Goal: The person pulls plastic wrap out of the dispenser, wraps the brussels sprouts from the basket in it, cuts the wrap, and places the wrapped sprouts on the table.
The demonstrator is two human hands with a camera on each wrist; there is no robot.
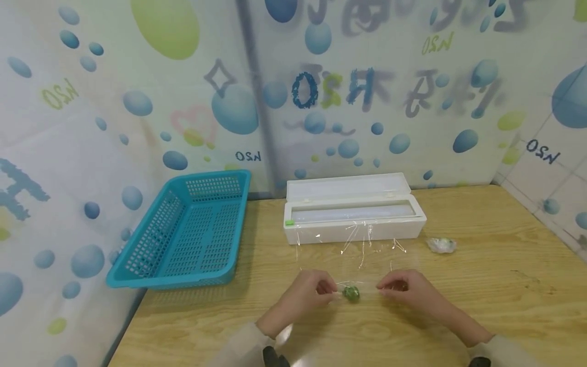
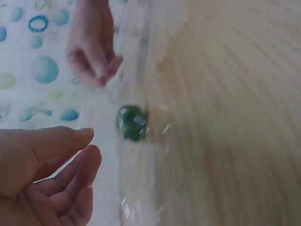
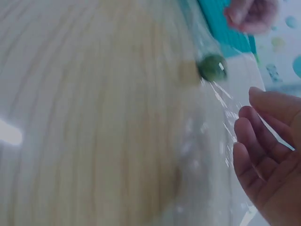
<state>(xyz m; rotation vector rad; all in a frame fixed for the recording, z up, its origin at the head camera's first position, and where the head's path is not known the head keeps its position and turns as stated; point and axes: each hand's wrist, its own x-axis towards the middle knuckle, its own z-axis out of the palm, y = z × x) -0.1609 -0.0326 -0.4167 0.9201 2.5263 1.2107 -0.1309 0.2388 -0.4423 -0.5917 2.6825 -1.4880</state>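
A sheet of clear cling film (image 1: 362, 255) runs from the long white dispenser box (image 1: 353, 232) toward both hands. My left hand (image 1: 308, 289) pinches its near edge on the left side, thumb and forefinger tips close together. Opposite, my right hand (image 1: 410, 290) holds the edge between thumb and fingers, the other fingers loosely curled. Between the hands lies a small green vegetable piece (image 1: 351, 293), with shiny film creases over it in the left wrist view. Its exact kind is blurred.
A blue plastic basket (image 1: 206, 242) stands at the left of the wooden table (image 1: 495, 306). The dispenser's lid (image 1: 348, 187) is raised at the back. A small film-wrapped bundle (image 1: 442, 245) lies right of the box. Behind hangs a sheet with printed dots (image 1: 348, 148).
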